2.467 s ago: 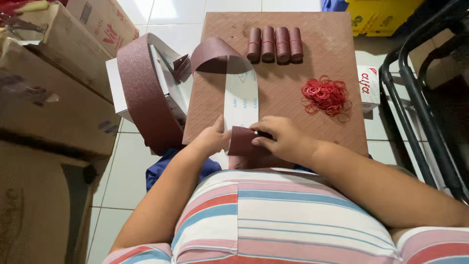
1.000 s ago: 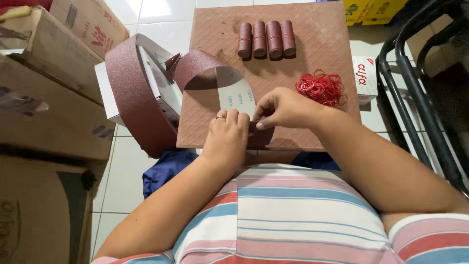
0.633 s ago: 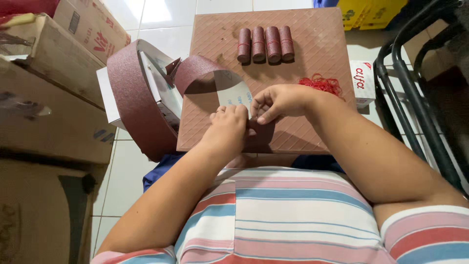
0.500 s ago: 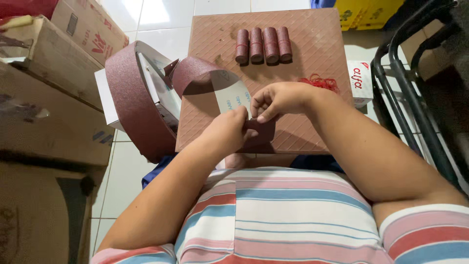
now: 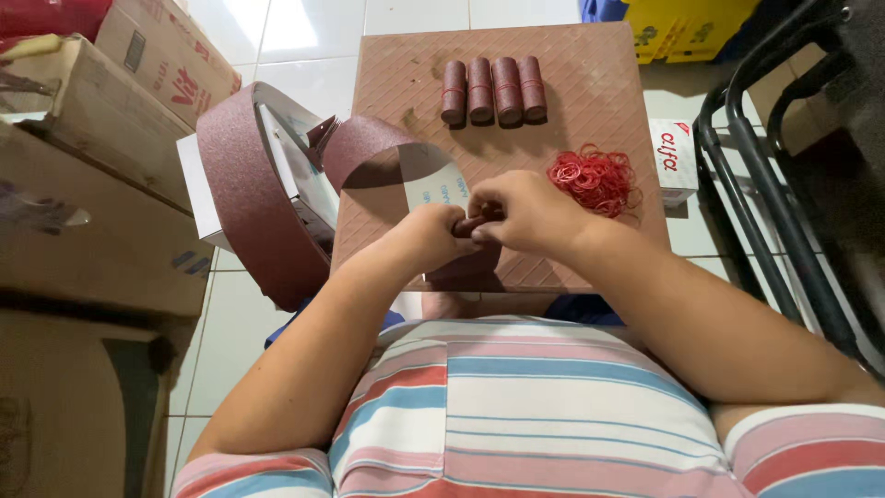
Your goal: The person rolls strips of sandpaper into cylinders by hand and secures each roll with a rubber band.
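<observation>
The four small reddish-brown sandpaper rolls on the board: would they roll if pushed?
The four small reddish-brown sandpaper rolls are cylinders lying on their sides, so probably yes, sideways. The brown grooved board may slow them. They look light, and red bands likely prevent uncoiling.

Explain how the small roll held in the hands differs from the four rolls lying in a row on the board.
The small roll is pinched between the left hand and the right hand; the four rolls lie free on the board. The small roll remains joined to the long strip; the four rolls are separate pieces. The four rolls each wear a red band; no band shows on the small roll. All are reddish-brown abrasive paper.
</observation>
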